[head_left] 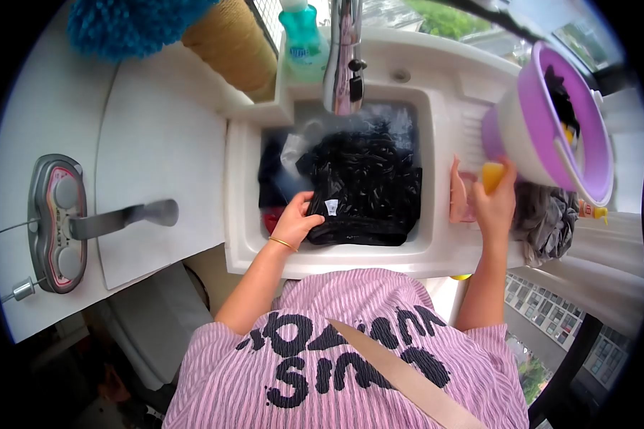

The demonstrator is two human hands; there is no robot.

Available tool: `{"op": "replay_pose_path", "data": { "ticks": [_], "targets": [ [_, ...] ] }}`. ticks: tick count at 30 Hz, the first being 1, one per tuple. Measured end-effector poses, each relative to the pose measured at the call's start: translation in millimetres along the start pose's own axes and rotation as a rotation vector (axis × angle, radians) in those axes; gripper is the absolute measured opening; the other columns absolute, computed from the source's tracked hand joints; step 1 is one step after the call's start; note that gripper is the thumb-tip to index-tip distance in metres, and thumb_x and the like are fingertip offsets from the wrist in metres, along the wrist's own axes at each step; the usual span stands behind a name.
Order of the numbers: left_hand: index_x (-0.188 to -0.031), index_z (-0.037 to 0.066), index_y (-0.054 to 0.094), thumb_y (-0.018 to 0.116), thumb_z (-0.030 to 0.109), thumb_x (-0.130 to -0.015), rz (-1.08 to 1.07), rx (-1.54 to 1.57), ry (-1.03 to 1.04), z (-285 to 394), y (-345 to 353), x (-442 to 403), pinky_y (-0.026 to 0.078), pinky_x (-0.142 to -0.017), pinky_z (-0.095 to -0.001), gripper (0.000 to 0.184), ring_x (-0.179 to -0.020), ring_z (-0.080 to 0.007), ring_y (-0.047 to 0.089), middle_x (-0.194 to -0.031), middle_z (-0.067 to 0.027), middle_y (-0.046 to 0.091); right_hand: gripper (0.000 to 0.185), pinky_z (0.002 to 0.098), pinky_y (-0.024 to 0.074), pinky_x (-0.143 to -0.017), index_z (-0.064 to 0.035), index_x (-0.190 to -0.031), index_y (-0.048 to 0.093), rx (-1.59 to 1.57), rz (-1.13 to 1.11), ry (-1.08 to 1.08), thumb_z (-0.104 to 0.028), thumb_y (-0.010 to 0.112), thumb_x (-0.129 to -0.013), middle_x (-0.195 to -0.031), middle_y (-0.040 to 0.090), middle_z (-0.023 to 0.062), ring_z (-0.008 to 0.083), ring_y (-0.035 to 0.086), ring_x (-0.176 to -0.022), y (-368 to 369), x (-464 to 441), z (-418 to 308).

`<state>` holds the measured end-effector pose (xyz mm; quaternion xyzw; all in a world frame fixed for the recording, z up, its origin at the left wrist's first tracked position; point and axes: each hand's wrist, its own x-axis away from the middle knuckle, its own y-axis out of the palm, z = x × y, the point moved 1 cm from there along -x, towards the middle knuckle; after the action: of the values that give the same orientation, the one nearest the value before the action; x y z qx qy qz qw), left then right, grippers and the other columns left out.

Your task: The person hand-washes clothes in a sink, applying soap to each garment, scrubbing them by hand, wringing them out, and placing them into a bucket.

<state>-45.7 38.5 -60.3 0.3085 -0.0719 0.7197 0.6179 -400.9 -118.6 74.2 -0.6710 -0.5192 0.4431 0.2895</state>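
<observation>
Wet black cloth (365, 186) with a small white label lies in the water of the white sink (433, 143). My left hand (295, 220) pinches the cloth's left edge near the label. Over the sink's right ledge, my right hand (495, 200) grips a yellow-orange block (492, 176), its exact kind unclear. Just left of that hand is a pink soap dish (462, 191). Darker cloth and a red piece show at the basin's left side, with something whitish near the top left.
A chrome faucet (344, 64) rises behind the basin, beside a teal bottle (304, 43). At right are a purple-and-white bucket (526, 121) and crumpled grey cloth (547, 222). A rope-wrapped post (233, 46) stands upper left; a metal-armed device (61, 222) is far left.
</observation>
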Motion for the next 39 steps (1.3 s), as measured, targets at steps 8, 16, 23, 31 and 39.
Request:
{"op": "replay_pose_path", "data": {
  "ticks": [8, 16, 23, 31, 39],
  "targets": [
    [-0.148, 0.001, 0.044, 0.063, -0.008, -0.088, -0.332, 0.063, -0.051, 27, 53, 18, 0.05, -0.1, -0.0315, 0.063, -0.113, -0.0149, 0.063, -0.126, -0.007, 0.065, 0.045, 0.0268, 0.045, -0.068, -0.0121, -0.138, 0.054, -1.018, -1.145, 0.587, -0.022, 0.059, -0.094, -0.1, 0.06, 0.005, 0.0142, 0.057, -0.085, 137, 86, -90],
    [-0.129, 0.003, 0.062, 0.051, 0.009, -0.101, -0.258, 0.327, -0.239, -21, 17, -7, 0.053, -0.099, -0.039, 0.031, -0.104, -0.0247, 0.069, -0.113, -0.0121, 0.069, 0.044, 0.0277, 0.0466, -0.084, -0.0091, -0.124, 0.059, -1.095, -1.117, 0.389, 0.002, 0.057, -0.081, -0.102, 0.058, 0.0021, 0.0147, 0.054, -0.091, 128, 92, -109],
    [-0.151, 0.006, 0.042, 0.051, 0.025, -0.105, -0.34, 0.977, -0.191, 8, 68, -33, 0.04, -0.114, -0.0436, 0.05, -0.128, -0.0287, 0.057, -0.138, -0.0117, 0.06, 0.037, 0.0452, 0.0536, -0.085, -0.0076, -0.12, 0.058, -0.874, -1.053, -0.673, -0.013, 0.067, -0.085, -0.104, 0.066, 0.0184, 0.0408, 0.067, -0.098, 61, 116, -173],
    [-0.15, 0.006, 0.043, 0.053, 0.029, -0.103, -0.239, -0.728, 0.683, 28, 98, -25, 0.035, -0.118, -0.0435, 0.053, -0.131, -0.0293, 0.055, -0.143, -0.011, 0.058, 0.035, 0.0502, 0.0335, -0.104, -0.0114, -0.115, 0.065, -0.455, -0.303, -0.533, -0.033, 0.073, -0.088, -0.116, 0.06, 0.0101, 0.0329, 0.052, -0.12, 127, 90, -130],
    [-0.139, -0.001, 0.059, 0.066, 0.02, -0.094, -0.326, -0.713, 0.804, 81, 94, 0, 0.039, -0.117, -0.0411, 0.05, -0.133, -0.0338, 0.056, -0.143, -0.0177, 0.06, 0.045, 0.0301, 0.0487, -0.086, -0.0072, -0.132, 0.057, -0.923, -0.79, 0.486, -0.037, 0.067, -0.1, -0.115, 0.064, 0.0089, 0.0173, 0.06, -0.1, 201, 44, -52]
  ]
}}
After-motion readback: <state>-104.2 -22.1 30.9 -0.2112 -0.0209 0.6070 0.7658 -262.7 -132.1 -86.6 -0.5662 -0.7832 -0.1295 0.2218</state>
